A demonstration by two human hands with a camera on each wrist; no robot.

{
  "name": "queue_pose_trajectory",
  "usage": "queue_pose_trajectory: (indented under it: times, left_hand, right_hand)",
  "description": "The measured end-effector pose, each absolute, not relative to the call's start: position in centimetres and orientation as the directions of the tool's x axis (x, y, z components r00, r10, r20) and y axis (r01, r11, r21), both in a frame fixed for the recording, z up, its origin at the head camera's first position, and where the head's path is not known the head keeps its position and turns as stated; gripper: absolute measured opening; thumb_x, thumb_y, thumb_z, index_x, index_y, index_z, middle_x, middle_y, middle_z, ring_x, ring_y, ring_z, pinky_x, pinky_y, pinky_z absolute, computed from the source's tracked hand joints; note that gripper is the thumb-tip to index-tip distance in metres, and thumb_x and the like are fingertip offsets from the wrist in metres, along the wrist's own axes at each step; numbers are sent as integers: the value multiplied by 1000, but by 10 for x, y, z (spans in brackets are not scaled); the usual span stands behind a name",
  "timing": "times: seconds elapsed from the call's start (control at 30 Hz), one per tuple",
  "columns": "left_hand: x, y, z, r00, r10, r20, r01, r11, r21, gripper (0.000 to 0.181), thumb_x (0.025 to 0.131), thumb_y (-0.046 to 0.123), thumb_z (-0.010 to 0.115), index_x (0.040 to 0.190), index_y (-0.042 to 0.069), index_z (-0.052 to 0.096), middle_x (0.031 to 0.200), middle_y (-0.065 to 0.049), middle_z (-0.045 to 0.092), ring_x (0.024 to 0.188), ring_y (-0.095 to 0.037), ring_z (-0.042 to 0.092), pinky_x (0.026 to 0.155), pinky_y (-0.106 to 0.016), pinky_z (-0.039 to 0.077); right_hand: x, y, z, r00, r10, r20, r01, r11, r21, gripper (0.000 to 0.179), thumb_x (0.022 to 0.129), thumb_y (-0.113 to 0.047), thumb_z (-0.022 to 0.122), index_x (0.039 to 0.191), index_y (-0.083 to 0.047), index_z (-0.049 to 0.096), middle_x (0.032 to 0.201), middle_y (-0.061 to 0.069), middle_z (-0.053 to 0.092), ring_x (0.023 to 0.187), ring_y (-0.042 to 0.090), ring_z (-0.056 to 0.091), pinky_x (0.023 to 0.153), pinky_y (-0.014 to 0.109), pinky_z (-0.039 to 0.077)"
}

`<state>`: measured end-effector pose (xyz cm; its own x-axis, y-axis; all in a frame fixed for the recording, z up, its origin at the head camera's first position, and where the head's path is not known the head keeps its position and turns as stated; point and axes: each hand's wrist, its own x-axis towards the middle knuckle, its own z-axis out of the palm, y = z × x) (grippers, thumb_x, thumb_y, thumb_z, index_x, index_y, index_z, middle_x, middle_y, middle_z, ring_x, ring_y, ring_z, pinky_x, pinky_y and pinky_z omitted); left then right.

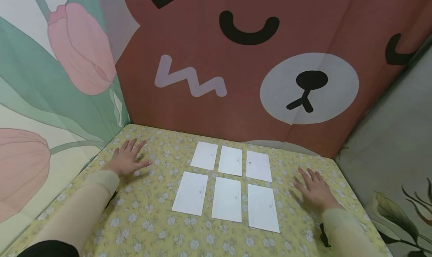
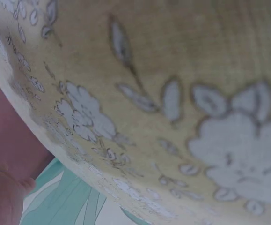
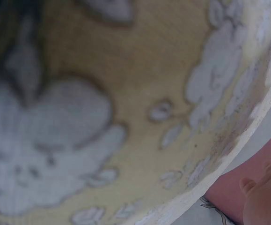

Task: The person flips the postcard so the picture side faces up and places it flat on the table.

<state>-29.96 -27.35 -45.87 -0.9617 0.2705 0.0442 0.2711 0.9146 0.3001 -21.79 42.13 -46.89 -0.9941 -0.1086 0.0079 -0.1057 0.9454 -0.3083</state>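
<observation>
Two rows of white cards lie on the yellow floral tablecloth. In the far row are a left card [image 1: 204,155], a middle card [image 1: 230,160] and a right card [image 1: 258,166]. Nearer to me lie a left card [image 1: 190,193], a middle card [image 1: 227,199] and a right card [image 1: 263,207], each with small faint marks. My left hand [image 1: 127,161] is to the left of the cards, fingers spread, holding nothing. To their right, my right hand [image 1: 314,188] has its fingers extended and is bare too. Both wrist views show mostly cloth, with part of each hand at a lower corner.
The floral tablecloth [image 1: 162,219] covers the table up to the walls. A reddish-brown wall hanging with a bear face [image 1: 189,110] stands behind it. On the left is a tulip-patterned hanging [image 1: 81,50], on the right a grey one [image 1: 388,137] with leaves.
</observation>
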Motion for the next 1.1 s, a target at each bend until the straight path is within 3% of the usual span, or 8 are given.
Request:
queue_pose_trajectory:
  times: [0.33, 0.53, 0.87, 1.1]
  left_hand:
    - [-297, -275, -461, -963, 266, 55, 269, 913, 305, 98, 96, 69, 55, 163, 6, 21, 163, -36, 11, 146, -62, 7, 105, -83, 10]
    - [-301, -273, -462, -962, 269, 56, 273, 911, 310, 96, 97, 66, 56, 163, 5, 20, 162, -36, 10, 146, -62, 5, 106, -83, 8]
    - [-313, -259, -456, -956, 288, 51, 290, 913, 286, 98, 97, 71, 51, 163, 6, 21, 162, -36, 13, 145, -62, 8, 106, -83, 11]
    - [-319, -255, -454, -960, 278, 10, 268, 915, 302, 102, 95, 76, 49, 164, 7, 19, 163, -37, 9, 145, -64, 4, 106, -83, 8]
  right_hand:
    - [-212, 417, -475, -990, -131, 50, -139, 951, -276, 74, 108, -49, 48, 159, 2, 31, 157, 40, 21, 140, 67, 15, 106, 81, 17]
    - [-204, 418, -476, -990, -135, 44, -141, 955, -262, 76, 107, -51, 49, 159, 2, 31, 158, 39, 18, 141, 67, 12, 105, 82, 15]
    - [-203, 419, -463, -990, -133, 43, -139, 955, -263, 76, 106, -49, 51, 160, 0, 30, 160, 39, 17, 143, 66, 8, 106, 81, 13]
    - [-200, 420, -462, -993, -114, 35, -119, 958, -261, 77, 106, -52, 51, 160, -2, 30, 159, 39, 17, 143, 66, 8, 104, 83, 14]
